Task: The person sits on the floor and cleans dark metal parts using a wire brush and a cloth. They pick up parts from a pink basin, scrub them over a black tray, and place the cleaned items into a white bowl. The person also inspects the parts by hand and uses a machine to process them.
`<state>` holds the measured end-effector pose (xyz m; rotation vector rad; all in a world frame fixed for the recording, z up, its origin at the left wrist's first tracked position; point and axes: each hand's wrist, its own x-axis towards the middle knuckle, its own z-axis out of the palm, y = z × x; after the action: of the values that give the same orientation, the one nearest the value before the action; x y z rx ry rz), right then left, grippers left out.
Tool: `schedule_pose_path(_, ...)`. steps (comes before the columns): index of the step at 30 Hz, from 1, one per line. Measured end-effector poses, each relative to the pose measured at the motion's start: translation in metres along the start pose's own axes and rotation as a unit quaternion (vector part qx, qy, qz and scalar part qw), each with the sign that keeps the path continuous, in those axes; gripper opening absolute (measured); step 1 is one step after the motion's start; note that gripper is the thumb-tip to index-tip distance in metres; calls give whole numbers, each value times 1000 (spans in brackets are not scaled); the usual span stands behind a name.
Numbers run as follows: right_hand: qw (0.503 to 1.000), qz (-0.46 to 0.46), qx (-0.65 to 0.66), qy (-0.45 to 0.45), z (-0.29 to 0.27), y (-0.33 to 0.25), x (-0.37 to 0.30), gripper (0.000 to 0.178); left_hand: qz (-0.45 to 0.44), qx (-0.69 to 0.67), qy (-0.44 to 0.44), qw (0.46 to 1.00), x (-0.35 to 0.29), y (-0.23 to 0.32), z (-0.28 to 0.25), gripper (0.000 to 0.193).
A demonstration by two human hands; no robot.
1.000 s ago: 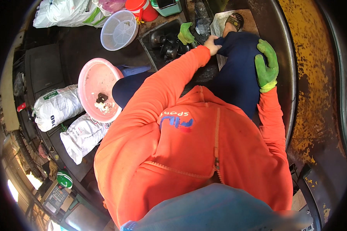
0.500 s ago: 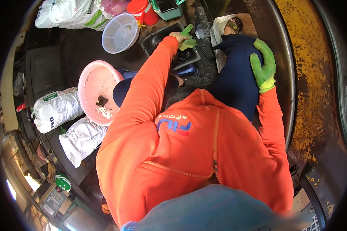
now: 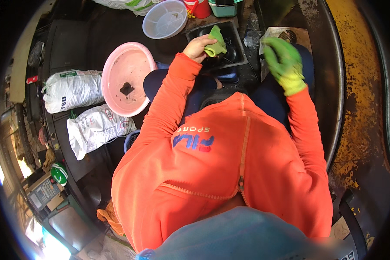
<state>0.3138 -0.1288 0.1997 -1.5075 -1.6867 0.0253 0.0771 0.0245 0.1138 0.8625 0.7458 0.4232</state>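
While the bare left hand (image 3: pixel 196 49) grips a loose green glove (image 3: pixel 216 42), its fingers clamped on the cloth, the right hand (image 3: pixel 284 60) wears a similar green glove with a yellowish cuff (image 3: pixel 293 83); its fingers look slightly blurred, stand apart from the thumb and hold nothing. The loose green glove shows against the left part of a black tray (image 3: pixel 242 48) bearing dark, rounded objects (image 3: pixel 232 51); whether it touches them I cannot tell. Near the right knee, in dark blue trousers (image 3: pixel 307 63), the right hand is raised. Left of the tray stand a pale openwork basket (image 3: pixel 164 19) and, nearer the body, a pink basin (image 3: pixel 132 65) with a dark clump (image 3: pixel 126 89) inside. Farther left lie 2 white sacks (image 3: pixel 73 91), just beside the basin. Past the tray stand a red bucket (image 3: pixel 198 8) and a green container (image 3: pixel 223 10).
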Motion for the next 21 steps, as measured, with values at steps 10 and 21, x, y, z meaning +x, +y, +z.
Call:
schedule_pose_path(10, 864, 236, 362, -257, 95, -34, 18, 35, -1, -75, 38, 996, -51, 11, 25, 43)
schedule_pose_path(21, 698, 419, 553, -176, 118, -13, -4, 24, 75, 128, 68, 987, -51, 13, 18, 48)
